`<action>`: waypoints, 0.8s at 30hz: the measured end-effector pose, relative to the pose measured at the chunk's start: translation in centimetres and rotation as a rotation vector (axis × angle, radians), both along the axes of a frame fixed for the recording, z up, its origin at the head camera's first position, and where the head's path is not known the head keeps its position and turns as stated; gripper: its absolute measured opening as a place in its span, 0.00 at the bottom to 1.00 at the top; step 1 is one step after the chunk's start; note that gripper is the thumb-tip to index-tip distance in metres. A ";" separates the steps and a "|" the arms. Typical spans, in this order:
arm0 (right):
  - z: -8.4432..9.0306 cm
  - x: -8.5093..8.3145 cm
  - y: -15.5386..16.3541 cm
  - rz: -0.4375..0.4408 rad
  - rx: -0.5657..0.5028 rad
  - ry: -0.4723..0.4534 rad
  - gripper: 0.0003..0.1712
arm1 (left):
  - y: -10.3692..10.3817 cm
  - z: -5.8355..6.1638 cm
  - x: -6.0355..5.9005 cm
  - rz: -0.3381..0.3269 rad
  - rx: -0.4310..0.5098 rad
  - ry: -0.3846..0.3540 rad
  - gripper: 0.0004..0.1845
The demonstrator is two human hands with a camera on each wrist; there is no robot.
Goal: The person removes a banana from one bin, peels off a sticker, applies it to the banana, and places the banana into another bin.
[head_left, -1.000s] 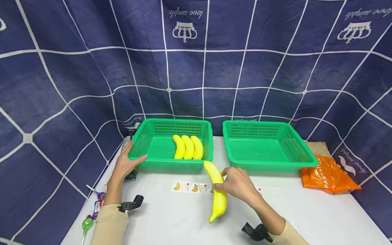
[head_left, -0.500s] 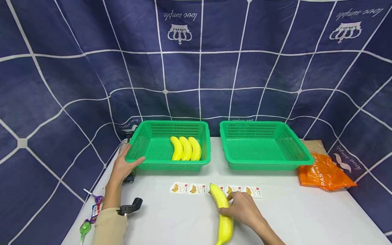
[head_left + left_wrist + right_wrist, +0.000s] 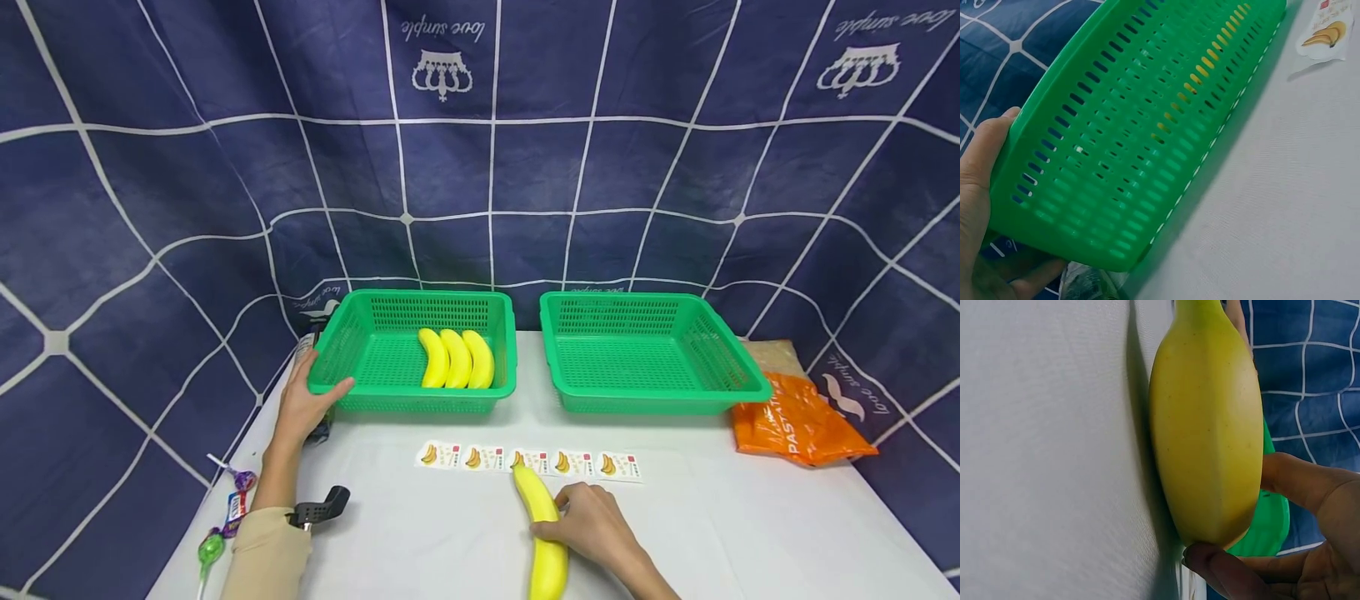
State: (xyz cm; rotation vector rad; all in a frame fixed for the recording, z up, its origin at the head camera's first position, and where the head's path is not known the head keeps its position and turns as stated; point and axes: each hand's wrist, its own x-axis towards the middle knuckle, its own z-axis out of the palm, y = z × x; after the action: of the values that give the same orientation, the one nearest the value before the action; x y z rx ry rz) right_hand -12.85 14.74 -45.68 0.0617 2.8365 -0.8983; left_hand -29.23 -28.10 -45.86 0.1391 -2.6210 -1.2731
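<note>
My right hand (image 3: 596, 525) pinches a yellow banana (image 3: 549, 567) between thumb and fingers, low over the white table. The banana's far tip overlaps the middle of a row of banana-picture stickers (image 3: 465, 457). In the right wrist view the banana (image 3: 1210, 431) fills the centre, and a fingertip (image 3: 1207, 556) presses its end. My left hand (image 3: 300, 412) holds the near left corner of the left green basket (image 3: 420, 402), thumb at the front rim, fingers round the side. Three bananas (image 3: 456, 358) lie side by side in that basket's right half.
A second green basket (image 3: 645, 402) stands to the right, holding nothing visible. An orange pasta bag (image 3: 795, 425) lies beyond it. Lollipops (image 3: 212, 547) and a small wrapped sweet (image 3: 236, 508) lie at the left edge. A dark package (image 3: 321, 429) is partly hidden behind my left hand.
My right hand has brought the banana back from near the left basket's front, towards my body, uncovering more stickers. The left hand has stayed at the basket corner.
</note>
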 end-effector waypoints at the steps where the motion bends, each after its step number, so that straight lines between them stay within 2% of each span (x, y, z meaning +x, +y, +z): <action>1: 0.0 0.0 0.0 -0.001 0.000 -0.002 0.27 | 0.0 0.1 0.0 -0.002 -0.005 -0.002 0.55; 5: -0.1 -0.1 0.0 -0.003 -0.001 -0.013 0.28 | 0.4 0.8 0.3 0.002 -0.055 -0.024 0.56; 7: -0.1 -0.1 0.0 -0.004 -0.002 -0.016 0.28 | 0.6 1.2 0.7 0.019 -0.106 0.002 0.56; 10: -0.1 -0.1 0.0 -0.005 -0.001 -0.018 0.28 | 1.1 1.7 2.0 0.046 -0.217 0.123 0.55; 13: -0.1 0.0 0.0 -0.004 0.000 -0.011 0.29 | 1.7 2.4 3.6 0.024 -0.326 0.303 0.53; 15: -0.2 0.1 0.0 -0.003 0.000 -0.008 0.29 | 2.4 2.8 4.8 -0.034 -0.377 0.396 0.54; 18: -0.2 0.1 0.0 -0.001 0.006 -0.005 0.29 | 3.9 3.2 6.8 -0.162 -0.449 0.449 0.55; 21: -0.3 0.1 0.0 -0.002 0.014 -0.008 0.29 | 5.8 2.8 8.8 -0.311 -0.528 0.388 0.54; 24: -0.3 0.0 0.0 0.003 0.012 -0.008 0.28 | 7.4 1.4 10.0 -0.442 -0.594 0.292 0.52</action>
State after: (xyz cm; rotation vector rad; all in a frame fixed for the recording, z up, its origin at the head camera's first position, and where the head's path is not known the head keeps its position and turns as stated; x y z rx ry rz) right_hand -12.83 14.79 -45.95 0.0630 2.8337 -0.8780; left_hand -19.21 -20.70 -44.42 -0.6973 -2.7073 -0.4948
